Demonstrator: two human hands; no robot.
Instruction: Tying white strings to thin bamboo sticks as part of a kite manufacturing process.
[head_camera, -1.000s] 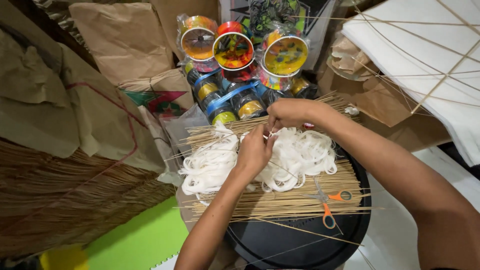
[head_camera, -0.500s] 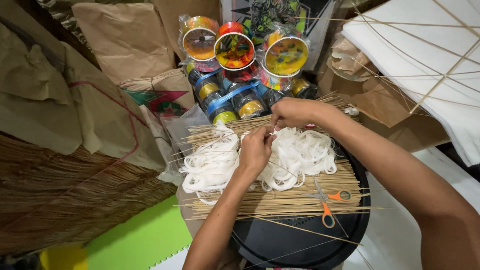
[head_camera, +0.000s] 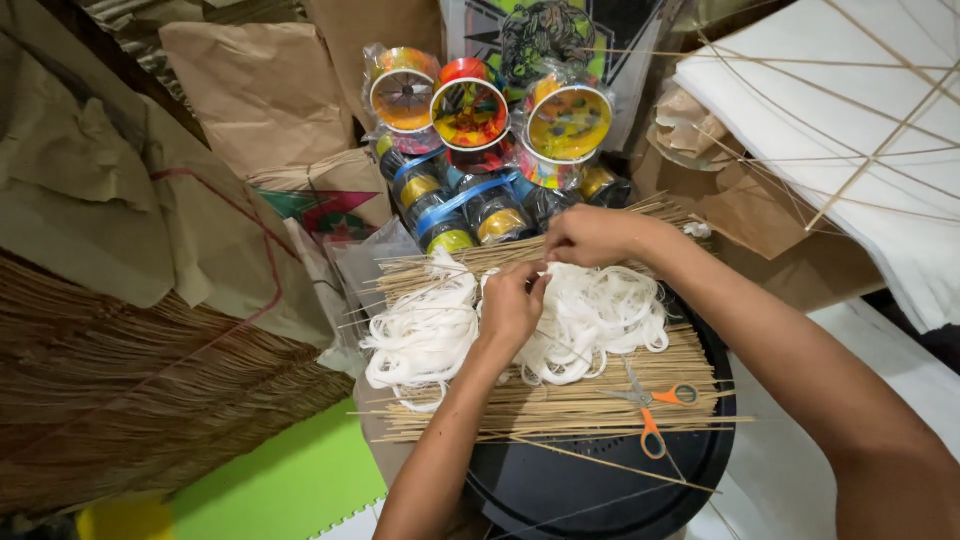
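A heap of white string loops (head_camera: 560, 325) lies on a bed of thin bamboo sticks (head_camera: 560, 400), which in turn rests across a round black tray (head_camera: 600, 490). The person's left hand (head_camera: 512, 305) sits on the middle of the heap with its fingers curled in and its fingertips pinched narrow on a strand near the top edge of the pile. The right hand (head_camera: 590, 235) is just beyond it, at the far edge of the heap, also closed down with fingers bent inward; its fingertips meet those of the left hand, and what exactly it pinches is too small to tell, though it appears to be the same white string. Both forearms reach in from the lower edge of the view.

On the sticks to the right of the heap lie orange-handled scissors (head_camera: 655, 405), blades apart, not touched by either hand. Beyond the hands stand bundled spools of kite line (head_camera: 470, 205), with colourful reels (head_camera: 470, 112) above them. Crumpled brown paper (head_camera: 200, 150) fills the left side, and a white kite with thin stick framing (head_camera: 840, 120) lies at the upper right. A green mat (head_camera: 280, 485) shows at the lower left.
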